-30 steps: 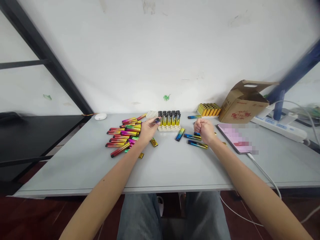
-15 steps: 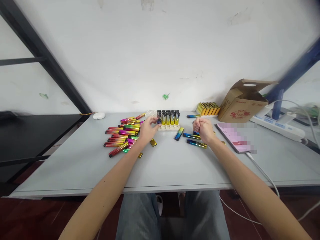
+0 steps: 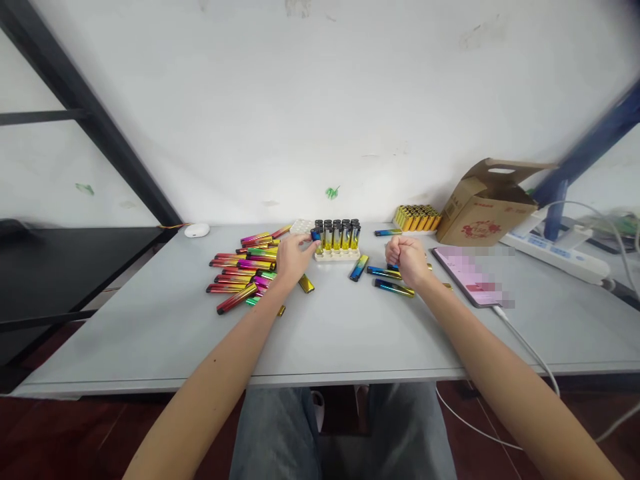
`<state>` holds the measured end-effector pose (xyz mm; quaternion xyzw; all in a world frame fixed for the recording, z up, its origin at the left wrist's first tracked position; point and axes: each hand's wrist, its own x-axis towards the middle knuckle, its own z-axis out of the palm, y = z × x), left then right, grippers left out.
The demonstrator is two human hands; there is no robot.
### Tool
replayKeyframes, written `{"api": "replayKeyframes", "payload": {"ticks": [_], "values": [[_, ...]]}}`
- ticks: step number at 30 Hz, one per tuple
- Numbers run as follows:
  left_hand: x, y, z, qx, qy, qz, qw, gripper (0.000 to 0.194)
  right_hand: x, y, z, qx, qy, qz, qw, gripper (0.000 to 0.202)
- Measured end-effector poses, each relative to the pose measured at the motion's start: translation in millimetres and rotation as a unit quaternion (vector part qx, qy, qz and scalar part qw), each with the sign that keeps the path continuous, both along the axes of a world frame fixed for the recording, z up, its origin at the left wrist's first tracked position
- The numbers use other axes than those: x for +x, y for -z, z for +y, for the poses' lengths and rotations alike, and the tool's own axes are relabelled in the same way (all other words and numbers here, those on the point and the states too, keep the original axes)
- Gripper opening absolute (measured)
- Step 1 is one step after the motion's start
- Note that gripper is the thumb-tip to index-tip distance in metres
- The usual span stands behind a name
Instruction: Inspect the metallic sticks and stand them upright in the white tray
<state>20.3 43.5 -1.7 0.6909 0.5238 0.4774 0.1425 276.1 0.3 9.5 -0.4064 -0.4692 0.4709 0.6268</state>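
Observation:
My left hand [image 3: 294, 257] pinches a blue-and-yellow lighter [image 3: 315, 234] upright at the front left corner of a white holder [image 3: 340, 256]. Rows of lighters with black tops [image 3: 342, 235] stand in that holder. My right hand [image 3: 406, 259] is closed in a fist over several blue-and-gold lighters; what it holds, if anything, is hidden. Near it lie a blue-gold lighter [image 3: 394, 288] and a yellow-blue lighter [image 3: 359, 268]. Left of my left hand spreads a pile of shiny red, gold, purple and green lighters [image 3: 237, 277].
Behind my left hand sits another white holder [image 3: 303, 226]. At the back right are a block of yellow lighters [image 3: 417, 218] and an open cardboard box [image 3: 473, 217]. A phone [image 3: 467, 277] with a cable lies right, before a power strip [image 3: 560, 257]. A white case [image 3: 197, 231] sits back left.
The blue-and-yellow lighter in my left hand now stands more upright and higher at the holder's corner. My left hand has shifted slightly left. My right fist stays in place.

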Motion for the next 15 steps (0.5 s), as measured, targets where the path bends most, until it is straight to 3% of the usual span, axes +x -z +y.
{"api": "replayKeyframes", "payload": {"ticks": [5, 9, 15], "values": [[0.3, 1.7, -0.2, 0.018, 0.029, 0.051, 0.998, 0.014, -1.4, 0.3, 0.1, -0.007, -0.001, 0.004, 1.0, 0.009], [0.5, 6.1, 0.0, 0.019, 0.024, 0.04, 0.999, 0.015, -0.1, 4.6, 2.1, -0.002, -0.003, -0.006, 1.0, 0.009], [0.5, 8.7, -1.6, 0.016, 0.012, 0.016, 1.0, 0.016, 1.0, 11.1, 2.2, 0.031, 0.048, -0.175, 0.983, 0.013]]}}
